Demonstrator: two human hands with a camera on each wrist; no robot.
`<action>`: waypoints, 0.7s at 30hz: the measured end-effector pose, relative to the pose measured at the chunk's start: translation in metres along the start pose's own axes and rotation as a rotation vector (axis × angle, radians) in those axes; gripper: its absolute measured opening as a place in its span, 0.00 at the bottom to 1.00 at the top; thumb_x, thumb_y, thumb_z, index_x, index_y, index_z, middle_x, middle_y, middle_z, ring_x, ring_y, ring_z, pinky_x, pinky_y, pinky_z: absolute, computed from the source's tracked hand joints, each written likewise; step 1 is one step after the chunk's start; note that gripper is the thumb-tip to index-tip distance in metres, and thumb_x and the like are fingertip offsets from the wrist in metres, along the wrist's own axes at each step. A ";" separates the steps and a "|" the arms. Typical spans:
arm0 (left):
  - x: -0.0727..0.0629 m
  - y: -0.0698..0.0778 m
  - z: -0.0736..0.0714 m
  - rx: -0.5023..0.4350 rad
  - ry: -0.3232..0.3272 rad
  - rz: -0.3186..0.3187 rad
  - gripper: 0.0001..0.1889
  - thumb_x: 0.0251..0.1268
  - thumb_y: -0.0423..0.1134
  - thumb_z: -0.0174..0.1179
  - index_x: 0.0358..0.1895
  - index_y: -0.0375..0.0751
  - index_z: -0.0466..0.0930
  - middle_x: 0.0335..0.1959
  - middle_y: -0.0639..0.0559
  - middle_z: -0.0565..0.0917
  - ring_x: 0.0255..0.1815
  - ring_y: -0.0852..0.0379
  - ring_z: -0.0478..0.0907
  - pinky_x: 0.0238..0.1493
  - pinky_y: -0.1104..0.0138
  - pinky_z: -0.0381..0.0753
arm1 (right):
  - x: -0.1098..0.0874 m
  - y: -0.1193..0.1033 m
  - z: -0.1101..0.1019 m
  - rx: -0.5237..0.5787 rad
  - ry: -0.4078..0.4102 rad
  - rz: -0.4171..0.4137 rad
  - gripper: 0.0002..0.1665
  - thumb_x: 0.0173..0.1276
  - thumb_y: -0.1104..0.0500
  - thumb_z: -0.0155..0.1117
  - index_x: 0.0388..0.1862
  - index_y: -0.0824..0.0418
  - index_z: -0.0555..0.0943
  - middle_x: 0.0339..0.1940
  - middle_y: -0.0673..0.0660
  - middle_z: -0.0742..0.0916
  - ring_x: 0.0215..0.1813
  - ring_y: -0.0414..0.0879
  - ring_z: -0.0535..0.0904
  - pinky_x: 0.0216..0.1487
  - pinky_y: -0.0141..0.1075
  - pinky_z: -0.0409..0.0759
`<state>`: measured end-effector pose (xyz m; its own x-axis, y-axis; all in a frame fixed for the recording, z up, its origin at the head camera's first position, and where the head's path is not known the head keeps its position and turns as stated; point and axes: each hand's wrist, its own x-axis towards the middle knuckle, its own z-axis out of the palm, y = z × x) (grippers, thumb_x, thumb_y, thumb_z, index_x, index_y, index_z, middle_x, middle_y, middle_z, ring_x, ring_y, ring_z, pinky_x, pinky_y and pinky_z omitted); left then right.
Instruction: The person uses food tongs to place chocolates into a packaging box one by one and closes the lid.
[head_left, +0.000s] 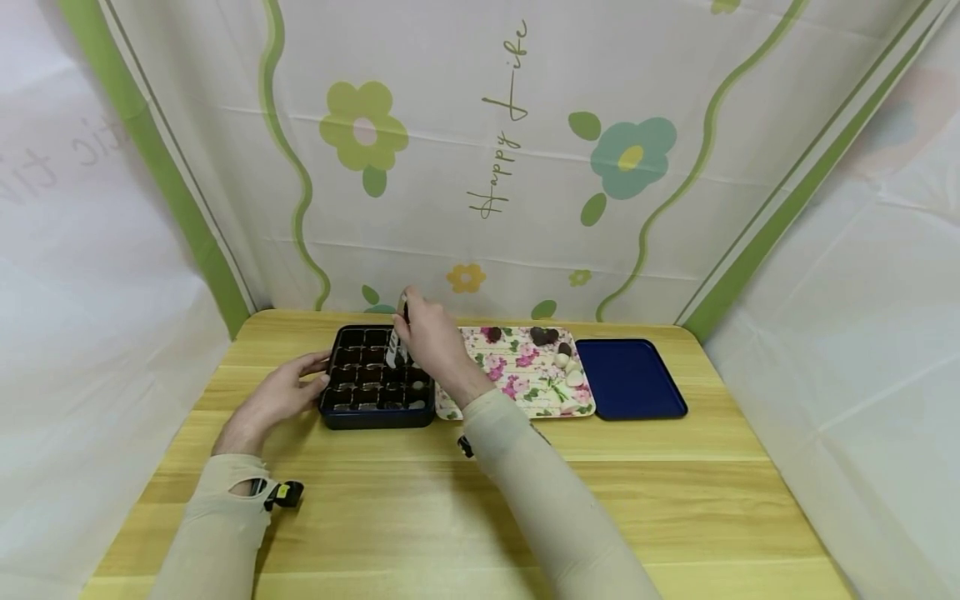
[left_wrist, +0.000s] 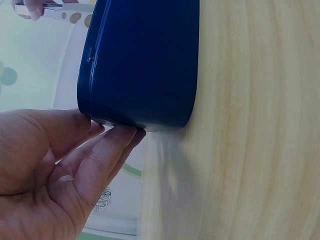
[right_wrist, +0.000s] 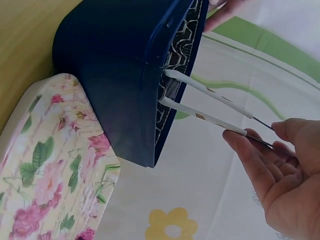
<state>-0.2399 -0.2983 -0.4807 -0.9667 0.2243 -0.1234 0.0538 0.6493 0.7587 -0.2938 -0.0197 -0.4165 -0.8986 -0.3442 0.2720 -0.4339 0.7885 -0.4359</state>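
In the head view, a dark blue box (head_left: 378, 419) with a divided brown insert stands on the table. My left hand (head_left: 288, 390) touches the box's left side, its fingers fairly straight against the wall. Pinched in my right hand (head_left: 433, 337) are tongs (right_wrist: 212, 94) with white arms and thin metal ends. The tongs' tips reach down into the box's compartments; whether they hold a piece is hidden. A few rounded pieces, one of them pale (head_left: 417, 386), sit in the compartments near the box's right side.
Right of the box lies a flowered tray (head_left: 540, 407) with dark rounded pieces (head_left: 538, 336) and pale rounded pieces (head_left: 574, 378) near its right and back edges. Beyond it rests a dark blue lid (head_left: 632, 379). A printed curtain (head_left: 465, 167) hangs behind the wooden table (head_left: 390, 517).
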 end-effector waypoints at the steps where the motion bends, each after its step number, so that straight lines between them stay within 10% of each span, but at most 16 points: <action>1: 0.000 0.000 0.000 -0.001 -0.001 0.001 0.33 0.98 0.34 0.52 0.94 0.25 0.57 0.87 0.16 0.69 0.80 0.18 0.80 0.56 0.58 0.99 | 0.000 0.000 0.000 -0.001 -0.002 0.000 0.15 0.98 0.51 0.60 0.68 0.60 0.79 0.27 0.51 0.85 0.17 0.38 0.73 0.17 0.27 0.67; 21: -0.001 0.001 -0.001 -0.009 -0.005 0.007 0.33 0.98 0.34 0.52 0.94 0.25 0.57 0.87 0.16 0.69 0.80 0.18 0.80 0.55 0.60 0.98 | 0.002 0.000 -0.005 0.057 -0.026 0.051 0.26 0.96 0.48 0.63 0.81 0.62 0.76 0.26 0.54 0.88 0.12 0.37 0.69 0.12 0.27 0.68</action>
<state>-0.2394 -0.2982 -0.4792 -0.9651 0.2320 -0.1212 0.0581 0.6413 0.7651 -0.2952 -0.0177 -0.4118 -0.9209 -0.3178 0.2257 -0.3894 0.7755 -0.4970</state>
